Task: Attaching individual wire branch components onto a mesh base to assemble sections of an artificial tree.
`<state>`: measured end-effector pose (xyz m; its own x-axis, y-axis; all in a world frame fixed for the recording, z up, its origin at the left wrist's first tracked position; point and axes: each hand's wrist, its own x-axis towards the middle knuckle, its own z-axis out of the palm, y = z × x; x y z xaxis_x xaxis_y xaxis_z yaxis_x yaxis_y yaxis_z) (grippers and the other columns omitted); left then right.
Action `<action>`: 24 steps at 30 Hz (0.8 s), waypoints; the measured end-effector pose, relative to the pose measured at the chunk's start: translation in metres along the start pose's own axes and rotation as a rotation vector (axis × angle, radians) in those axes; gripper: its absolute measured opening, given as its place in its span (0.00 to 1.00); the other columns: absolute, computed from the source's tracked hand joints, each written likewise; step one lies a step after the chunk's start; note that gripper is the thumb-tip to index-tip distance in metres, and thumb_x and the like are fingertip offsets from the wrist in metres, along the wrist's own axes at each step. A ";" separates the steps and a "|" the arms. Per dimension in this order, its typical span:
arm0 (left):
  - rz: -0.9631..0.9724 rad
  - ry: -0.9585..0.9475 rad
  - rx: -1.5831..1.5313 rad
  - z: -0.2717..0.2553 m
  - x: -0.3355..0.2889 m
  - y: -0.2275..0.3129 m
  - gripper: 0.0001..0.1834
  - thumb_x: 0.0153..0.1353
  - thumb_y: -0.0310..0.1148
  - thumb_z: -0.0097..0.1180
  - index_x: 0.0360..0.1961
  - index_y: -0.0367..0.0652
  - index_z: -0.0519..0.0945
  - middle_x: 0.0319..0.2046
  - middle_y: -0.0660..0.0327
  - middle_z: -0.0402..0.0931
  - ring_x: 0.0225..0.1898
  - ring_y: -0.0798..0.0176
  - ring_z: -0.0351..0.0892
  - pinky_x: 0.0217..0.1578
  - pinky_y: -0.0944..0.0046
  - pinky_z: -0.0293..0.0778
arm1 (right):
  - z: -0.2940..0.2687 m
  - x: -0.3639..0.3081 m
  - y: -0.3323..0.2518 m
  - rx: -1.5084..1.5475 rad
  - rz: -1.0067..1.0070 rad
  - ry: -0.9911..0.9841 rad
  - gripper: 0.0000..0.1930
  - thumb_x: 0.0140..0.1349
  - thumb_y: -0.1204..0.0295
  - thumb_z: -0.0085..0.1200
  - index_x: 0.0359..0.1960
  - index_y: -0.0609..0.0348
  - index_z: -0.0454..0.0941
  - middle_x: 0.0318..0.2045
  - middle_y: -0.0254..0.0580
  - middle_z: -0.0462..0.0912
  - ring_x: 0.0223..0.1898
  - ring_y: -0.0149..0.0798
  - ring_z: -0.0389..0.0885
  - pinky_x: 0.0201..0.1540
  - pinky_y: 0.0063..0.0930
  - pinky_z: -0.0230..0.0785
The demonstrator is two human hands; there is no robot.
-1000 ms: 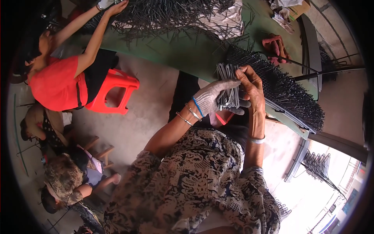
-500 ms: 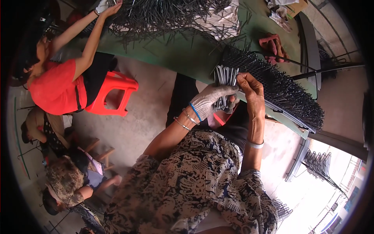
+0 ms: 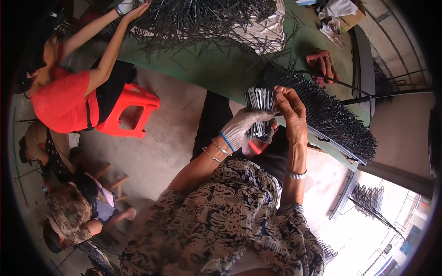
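Note:
My left hand (image 3: 251, 123), in a pale knitted glove with a blue cuff edge, is closed around a bundle of thin silvery metal rods (image 3: 260, 99). Their upper ends fan out above the thumb, and the lower ends show beneath it. Bare, my right hand (image 3: 292, 108) is beside the bundle's right side, thumb and fingertips pinched together near the rod tops. What that pinch holds is too small to make out. Just right of it stands a long, dense rack of dark metal rods (image 3: 334, 115) along the table's edge.
A heap of loose dark rods (image 3: 198, 23) lies on cloth on the green table (image 3: 202, 64). Red cloth (image 3: 321, 64) lies behind the rack, near a black bar (image 3: 391, 95). At left, a person in red (image 3: 64, 101) sits on a red stool (image 3: 133, 110); others sit below.
My hands and the bundle have shifted slightly left and down in the picture. The bundle now shows more fully, with the right fingers still pinched close to its top.

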<state>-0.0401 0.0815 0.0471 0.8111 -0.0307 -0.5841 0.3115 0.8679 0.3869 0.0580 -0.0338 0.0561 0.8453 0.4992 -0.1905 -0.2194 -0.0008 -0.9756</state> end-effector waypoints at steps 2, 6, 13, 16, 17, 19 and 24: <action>0.029 0.003 0.008 -0.003 -0.003 0.000 0.10 0.62 0.28 0.60 0.44 0.38 0.81 0.30 0.57 0.83 0.29 0.61 0.84 0.27 0.59 0.82 | 0.004 0.003 -0.004 -0.009 -0.048 -0.002 0.07 0.65 0.66 0.59 0.35 0.56 0.80 0.27 0.25 0.78 0.28 0.20 0.71 0.33 0.16 0.64; 0.092 -0.105 -0.061 -0.020 0.009 -0.010 0.12 0.61 0.28 0.61 0.45 0.36 0.81 0.30 0.56 0.83 0.29 0.61 0.85 0.28 0.60 0.82 | -0.001 0.011 0.000 -0.063 -0.067 -0.064 0.06 0.65 0.68 0.60 0.35 0.56 0.80 0.26 0.25 0.78 0.27 0.20 0.72 0.34 0.15 0.65; 0.086 -0.050 -0.038 -0.032 0.014 -0.005 0.12 0.63 0.30 0.60 0.46 0.36 0.80 0.35 0.53 0.84 0.33 0.56 0.86 0.32 0.57 0.84 | -0.004 0.016 -0.005 -0.148 -0.138 -0.020 0.05 0.68 0.71 0.55 0.35 0.59 0.77 0.26 0.29 0.79 0.27 0.22 0.74 0.34 0.17 0.67; 0.066 -0.012 -0.089 -0.030 0.012 -0.002 0.13 0.63 0.31 0.60 0.46 0.36 0.80 0.37 0.52 0.84 0.34 0.55 0.86 0.34 0.55 0.85 | -0.005 0.020 -0.005 -0.227 -0.327 0.062 0.04 0.69 0.73 0.52 0.37 0.60 0.74 0.26 0.32 0.79 0.27 0.23 0.74 0.34 0.18 0.68; 0.074 -0.026 -0.118 -0.029 0.011 -0.001 0.12 0.63 0.31 0.60 0.46 0.36 0.79 0.36 0.52 0.84 0.34 0.55 0.86 0.35 0.55 0.85 | -0.004 0.022 -0.006 -0.296 -0.437 0.141 0.03 0.70 0.74 0.51 0.37 0.60 0.73 0.26 0.33 0.80 0.27 0.23 0.75 0.34 0.18 0.69; 0.081 -0.045 -0.149 -0.027 0.008 0.001 0.12 0.64 0.32 0.60 0.45 0.36 0.79 0.36 0.52 0.84 0.34 0.54 0.86 0.36 0.54 0.85 | 0.000 0.028 -0.013 -0.330 -0.496 0.230 0.03 0.70 0.74 0.51 0.37 0.60 0.73 0.26 0.34 0.80 0.27 0.23 0.75 0.33 0.19 0.69; 0.115 -0.034 -0.144 -0.039 0.018 -0.011 0.11 0.64 0.32 0.60 0.44 0.37 0.79 0.31 0.56 0.83 0.29 0.59 0.85 0.30 0.59 0.85 | 0.003 0.055 -0.011 -0.436 -0.582 0.382 0.02 0.69 0.76 0.51 0.40 0.61 0.74 0.29 0.37 0.82 0.29 0.25 0.77 0.35 0.20 0.71</action>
<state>-0.0484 0.0905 0.0047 0.8546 0.0582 -0.5161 0.1436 0.9285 0.3426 0.1050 -0.0039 0.0562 0.8903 0.1944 0.4119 0.4478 -0.2089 -0.8694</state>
